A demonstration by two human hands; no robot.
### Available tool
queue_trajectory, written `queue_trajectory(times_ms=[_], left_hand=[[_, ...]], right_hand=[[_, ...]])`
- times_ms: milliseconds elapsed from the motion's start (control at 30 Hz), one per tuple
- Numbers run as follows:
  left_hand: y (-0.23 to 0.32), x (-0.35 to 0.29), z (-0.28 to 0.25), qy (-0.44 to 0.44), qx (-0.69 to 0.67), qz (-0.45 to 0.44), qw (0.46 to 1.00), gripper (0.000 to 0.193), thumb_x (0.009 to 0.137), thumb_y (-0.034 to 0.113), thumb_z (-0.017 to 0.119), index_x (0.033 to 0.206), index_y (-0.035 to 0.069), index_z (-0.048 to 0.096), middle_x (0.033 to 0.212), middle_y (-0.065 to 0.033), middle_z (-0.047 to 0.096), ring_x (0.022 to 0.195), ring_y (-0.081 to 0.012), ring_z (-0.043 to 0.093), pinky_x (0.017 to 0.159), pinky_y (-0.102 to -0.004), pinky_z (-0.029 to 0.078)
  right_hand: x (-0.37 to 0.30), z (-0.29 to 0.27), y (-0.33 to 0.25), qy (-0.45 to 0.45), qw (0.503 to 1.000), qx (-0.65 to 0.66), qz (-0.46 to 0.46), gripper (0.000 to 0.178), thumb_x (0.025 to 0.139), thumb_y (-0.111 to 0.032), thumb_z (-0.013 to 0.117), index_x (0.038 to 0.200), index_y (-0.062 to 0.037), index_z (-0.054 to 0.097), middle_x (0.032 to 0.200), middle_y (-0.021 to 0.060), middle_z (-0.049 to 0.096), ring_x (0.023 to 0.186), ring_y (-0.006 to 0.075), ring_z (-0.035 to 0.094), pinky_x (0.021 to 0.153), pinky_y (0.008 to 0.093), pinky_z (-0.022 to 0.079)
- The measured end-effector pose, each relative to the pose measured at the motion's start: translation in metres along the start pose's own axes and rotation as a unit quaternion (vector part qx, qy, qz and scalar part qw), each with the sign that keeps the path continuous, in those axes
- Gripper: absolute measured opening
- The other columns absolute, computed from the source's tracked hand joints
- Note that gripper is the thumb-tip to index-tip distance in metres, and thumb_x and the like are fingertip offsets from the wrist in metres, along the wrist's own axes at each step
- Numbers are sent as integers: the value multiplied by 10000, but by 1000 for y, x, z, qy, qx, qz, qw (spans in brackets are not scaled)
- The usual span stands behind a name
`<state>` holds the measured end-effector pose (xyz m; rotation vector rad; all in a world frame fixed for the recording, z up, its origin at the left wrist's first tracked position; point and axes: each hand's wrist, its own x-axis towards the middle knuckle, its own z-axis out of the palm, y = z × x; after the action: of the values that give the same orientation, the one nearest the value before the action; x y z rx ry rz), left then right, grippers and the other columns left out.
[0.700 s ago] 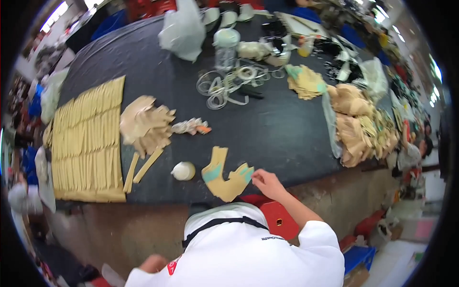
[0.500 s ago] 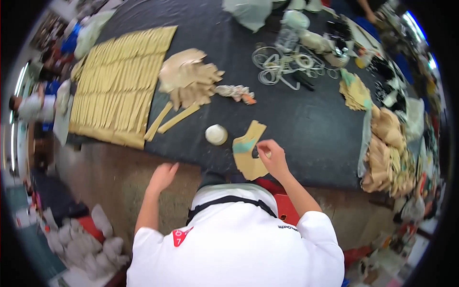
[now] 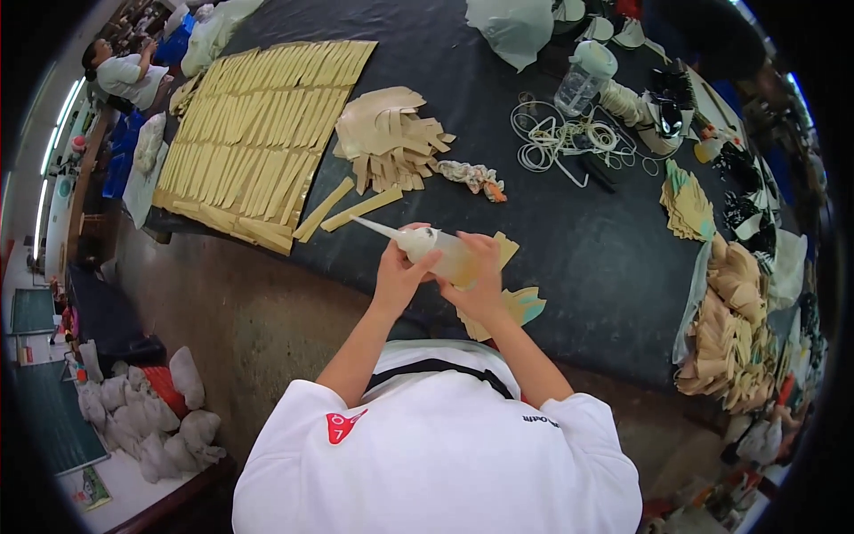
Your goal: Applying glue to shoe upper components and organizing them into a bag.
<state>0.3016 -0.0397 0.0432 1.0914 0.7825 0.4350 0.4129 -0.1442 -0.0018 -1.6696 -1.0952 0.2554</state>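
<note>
A translucent squeeze bottle [image 3: 447,255] with a white top and a long pointed nozzle lies tilted between my hands, its tip toward the upper left. Some amber liquid shows inside. My left hand [image 3: 402,278] is closed around the bottle's top end, near the nozzle. Around its body, my right hand [image 3: 482,274] is wrapped from the other side. Beneath and beside the right hand are flat tan cut pieces [image 3: 510,307] with a teal patch, partly hidden by that hand and forearm.
Rows of tan strips [image 3: 258,133] cover the table's left part. A pile of tan pieces [image 3: 382,133], a twisted cloth [image 3: 471,175], coiled white cord [image 3: 551,133] and a lidded clear jug [image 3: 583,80] lie beyond. Stacked tan pieces [image 3: 725,311] line the right edge.
My left hand has come up from the table's front edge, and my right hand has left the tan pieces. Both now hold the squeeze bottle. The view has shifted.
</note>
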Motion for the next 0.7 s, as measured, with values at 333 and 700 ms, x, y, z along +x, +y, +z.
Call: queue_trajectory(times_ms=[333,700], left_hand=[[-27,1,102,-247,-266,-78,929,643,813,326,666,1325,59,381,1297,-56,469,1212,-209,437,1026,-343,333],[-60,-9,120,-364,-64,-191,909,416,902,165,555,1300,102,454,1213,-31,531,1063,-136,520,852,-303,431]], right_hand=[[-36,-60,-15,318,808,480,124,752,710,-182,786,1296,-54,333,1273,96,471,1147,219,490,972,340,420],[-17,-99,-26,474,790,387,37,704,709,-137,785,1285,-14,398,1249,168,509,1124,286,534,959,429,443]])
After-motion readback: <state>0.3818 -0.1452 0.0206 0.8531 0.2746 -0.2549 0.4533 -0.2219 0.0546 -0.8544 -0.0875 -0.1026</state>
